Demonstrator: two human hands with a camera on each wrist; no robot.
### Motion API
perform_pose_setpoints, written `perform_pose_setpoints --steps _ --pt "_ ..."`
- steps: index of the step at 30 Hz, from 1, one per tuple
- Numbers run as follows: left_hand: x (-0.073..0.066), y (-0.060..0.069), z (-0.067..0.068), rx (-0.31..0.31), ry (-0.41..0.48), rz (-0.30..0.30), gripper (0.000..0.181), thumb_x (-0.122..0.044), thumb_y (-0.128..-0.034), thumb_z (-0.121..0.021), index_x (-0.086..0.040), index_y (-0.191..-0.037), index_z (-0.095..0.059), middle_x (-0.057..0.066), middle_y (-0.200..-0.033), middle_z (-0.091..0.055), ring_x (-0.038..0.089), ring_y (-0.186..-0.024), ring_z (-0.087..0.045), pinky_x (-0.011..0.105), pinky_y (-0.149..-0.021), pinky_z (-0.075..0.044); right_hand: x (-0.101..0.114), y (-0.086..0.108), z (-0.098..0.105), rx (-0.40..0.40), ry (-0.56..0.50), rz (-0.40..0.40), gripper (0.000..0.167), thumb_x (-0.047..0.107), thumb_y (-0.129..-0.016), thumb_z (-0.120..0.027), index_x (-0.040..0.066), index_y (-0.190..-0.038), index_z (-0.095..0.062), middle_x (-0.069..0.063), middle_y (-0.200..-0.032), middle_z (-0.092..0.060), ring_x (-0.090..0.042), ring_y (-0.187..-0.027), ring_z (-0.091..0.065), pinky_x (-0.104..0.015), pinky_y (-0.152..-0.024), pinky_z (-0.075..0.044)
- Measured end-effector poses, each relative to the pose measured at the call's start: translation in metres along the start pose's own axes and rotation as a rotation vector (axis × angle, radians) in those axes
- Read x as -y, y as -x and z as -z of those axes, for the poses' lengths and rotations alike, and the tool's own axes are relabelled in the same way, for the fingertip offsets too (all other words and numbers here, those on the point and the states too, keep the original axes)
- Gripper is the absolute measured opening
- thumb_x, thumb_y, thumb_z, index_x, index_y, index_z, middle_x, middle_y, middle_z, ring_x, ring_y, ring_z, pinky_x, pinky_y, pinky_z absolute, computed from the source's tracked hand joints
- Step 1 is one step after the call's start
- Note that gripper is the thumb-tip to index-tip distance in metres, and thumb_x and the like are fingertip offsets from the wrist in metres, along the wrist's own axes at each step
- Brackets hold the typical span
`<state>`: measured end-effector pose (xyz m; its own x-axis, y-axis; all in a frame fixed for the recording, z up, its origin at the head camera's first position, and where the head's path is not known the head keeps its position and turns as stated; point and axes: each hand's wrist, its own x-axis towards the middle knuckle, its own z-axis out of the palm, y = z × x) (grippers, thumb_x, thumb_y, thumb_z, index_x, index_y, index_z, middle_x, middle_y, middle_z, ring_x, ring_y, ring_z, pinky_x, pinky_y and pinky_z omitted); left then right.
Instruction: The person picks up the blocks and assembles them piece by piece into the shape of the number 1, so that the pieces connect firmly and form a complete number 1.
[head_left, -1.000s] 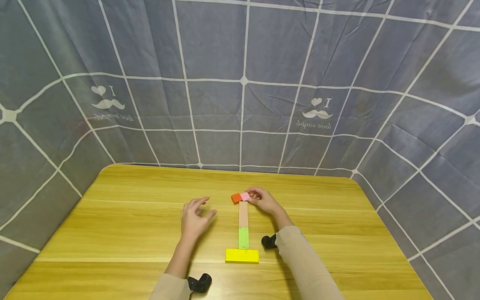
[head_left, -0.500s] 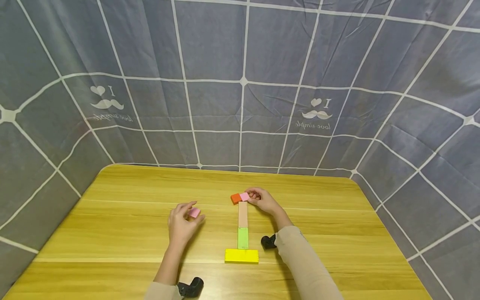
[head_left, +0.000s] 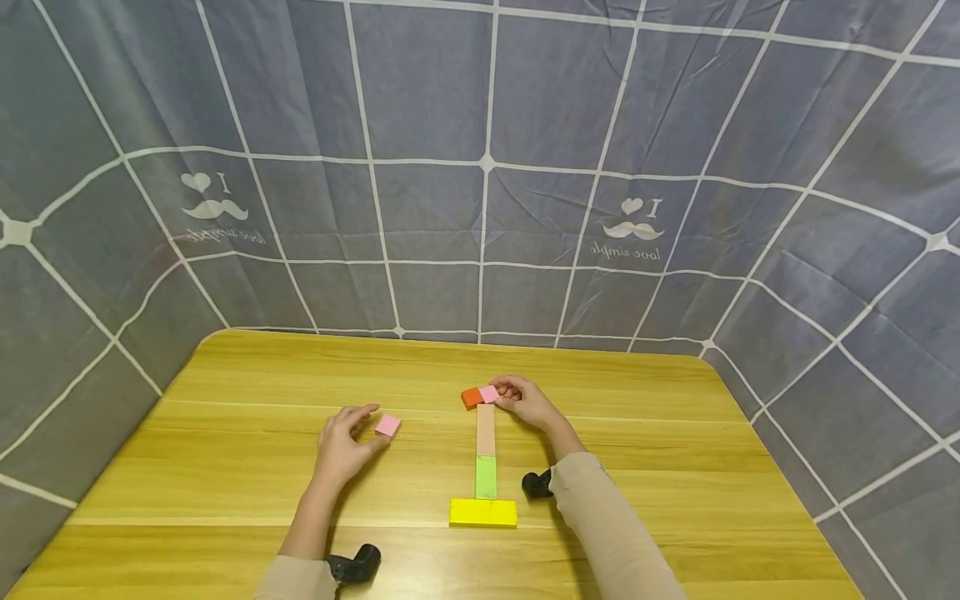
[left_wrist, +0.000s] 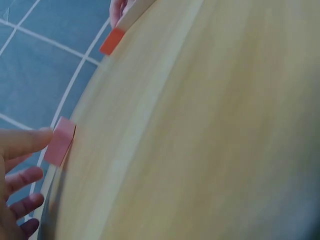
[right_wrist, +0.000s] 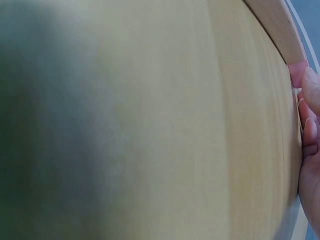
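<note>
My left hand [head_left: 341,446] lies on the left side of the table, fingers spread beside a loose pink block [head_left: 387,427]. In the left wrist view its thumb [left_wrist: 30,141] reaches that pink block [left_wrist: 60,142]; the other fingers stand apart from it. Farther back, my right hand [head_left: 527,402] pinches the edge of a second pink block [head_left: 489,394], set against an orange block [head_left: 472,397]. Below these two, a tan block [head_left: 486,429], a green block [head_left: 486,477] and a wide yellow block [head_left: 483,513] form a line toward the front.
The wooden table [head_left: 675,467] has a rounded back edge. A grey curtain [head_left: 427,208] with white grid lines hangs behind it and along both sides. Black camera mounts [head_left: 356,565] are worn at both wrists.
My left hand has moved left and slightly down, uncovering the loose pink block, which stays put over the last half second. The right hand and the block arrangement look unchanged.
</note>
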<state>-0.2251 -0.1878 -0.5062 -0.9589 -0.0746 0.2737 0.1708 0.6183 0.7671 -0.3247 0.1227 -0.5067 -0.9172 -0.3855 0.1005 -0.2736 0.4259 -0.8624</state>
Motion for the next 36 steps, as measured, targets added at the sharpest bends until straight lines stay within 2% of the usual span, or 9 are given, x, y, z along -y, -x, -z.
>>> perform_pose_setpoints --steps 7,14,17,22,29,31,36 --pt "0.011 -0.006 0.007 0.088 -0.038 -0.096 0.046 -0.016 -0.0716 -0.077 -0.006 -0.114 -0.062 0.016 -0.111 -0.058 0.038 -0.105 -0.045 0.056 -0.09 -0.023 0.005 0.001 0.001 0.001 -0.002 -0.005 0.029 -0.003 -0.084 -0.061 -0.009 -0.112 -0.056 -0.016 -0.09 -0.055 -0.017 -0.077 -0.047 -0.022 -0.067 -0.04" --pt "0.016 -0.011 0.007 0.153 -0.075 -0.183 0.044 -0.014 -0.0739 -0.075 -0.006 -0.115 -0.061 0.015 -0.113 -0.058 0.038 -0.105 -0.046 0.057 -0.089 -0.024 0.036 0.014 0.003 0.016 -0.005 0.014 0.028 -0.009 -0.084 -0.056 -0.017 -0.11 -0.052 -0.029 -0.092 -0.051 -0.034 -0.08 -0.048 -0.024 -0.068 -0.039" --pt "0.017 -0.012 0.007 0.17 -0.075 -0.206 0.043 -0.012 -0.0749 -0.073 -0.006 -0.116 -0.061 0.015 -0.112 -0.058 0.038 -0.104 -0.047 0.055 -0.088 -0.024 0.04 0.017 0.002 0.016 0.002 0.027 0.027 -0.009 -0.084 -0.056 -0.018 -0.109 -0.051 -0.031 -0.092 -0.051 -0.038 -0.082 -0.048 -0.027 -0.07 -0.04" --pt "0.018 -0.012 0.007 0.185 -0.074 -0.213 0.041 -0.011 -0.0769 -0.071 -0.006 -0.116 -0.061 0.015 -0.111 -0.057 0.039 -0.103 -0.046 0.054 -0.087 -0.024 0.036 0.015 0.001 0.002 0.0 0.014 0.028 -0.009 -0.084 -0.056 -0.017 -0.111 -0.052 -0.029 -0.093 -0.052 -0.035 -0.082 -0.048 -0.028 -0.071 -0.04" --pt "0.021 -0.013 0.007 0.2 -0.055 -0.195 0.038 -0.011 -0.0784 -0.07 -0.005 -0.115 -0.061 0.014 -0.111 -0.057 0.037 -0.102 -0.047 0.054 -0.087 -0.023 0.006 0.004 -0.004 -0.032 0.05 -0.013 0.028 -0.002 -0.084 -0.061 -0.008 -0.111 -0.057 -0.015 -0.09 -0.056 -0.017 -0.077 -0.047 -0.021 -0.068 -0.039" --pt "0.022 -0.013 0.007 0.196 -0.049 -0.193 0.037 -0.012 -0.0783 -0.07 -0.005 -0.114 -0.061 0.014 -0.11 -0.058 0.037 -0.102 -0.047 0.054 -0.087 -0.023 0.005 0.004 -0.004 -0.03 0.041 -0.014 0.028 -0.003 -0.084 -0.06 -0.009 -0.112 -0.057 -0.016 -0.09 -0.056 -0.018 -0.078 -0.047 -0.023 -0.069 -0.039" --pt "0.022 -0.013 0.007 0.184 -0.036 -0.19 0.036 -0.015 -0.0778 -0.071 -0.005 -0.111 -0.063 0.012 -0.109 -0.059 0.036 -0.102 -0.048 0.053 -0.087 -0.024 0.025 0.012 -0.001 -0.015 0.004 -0.003 0.028 -0.006 -0.084 -0.058 -0.013 -0.112 -0.054 -0.025 -0.092 -0.054 -0.029 -0.081 -0.048 -0.028 -0.071 -0.039"
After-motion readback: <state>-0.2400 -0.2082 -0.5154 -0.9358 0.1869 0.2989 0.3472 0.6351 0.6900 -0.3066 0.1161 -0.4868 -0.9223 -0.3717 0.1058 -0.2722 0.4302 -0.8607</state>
